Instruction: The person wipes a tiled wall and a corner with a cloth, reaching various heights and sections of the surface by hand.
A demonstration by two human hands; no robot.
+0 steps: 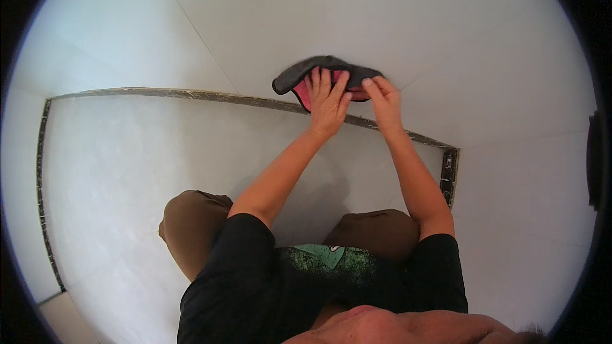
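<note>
A microfibre cloth (306, 68), grey on one face and pink on the other with black edging, is bunched against or close to the pale tiled wall (267, 19). Fingers of my left hand (329, 105) are spread over its pink side, and the grey side folds over beyond the fingertips. At the cloth's right end, my right hand (388, 102) pinches the grey part between thumb and fingers. Both hands are just above the dark marbled skirting strip (215, 97). How firmly the cloth touches the wall cannot be told.
Pale glossy floor (124, 167) stretches around my bent knees (196, 215). Side walls meet the front wall at both corners, the right wall (516, 177) being close to my right arm. A dark object (594, 162) shows at the right rim. A beige surface (67, 315) lies lower left.
</note>
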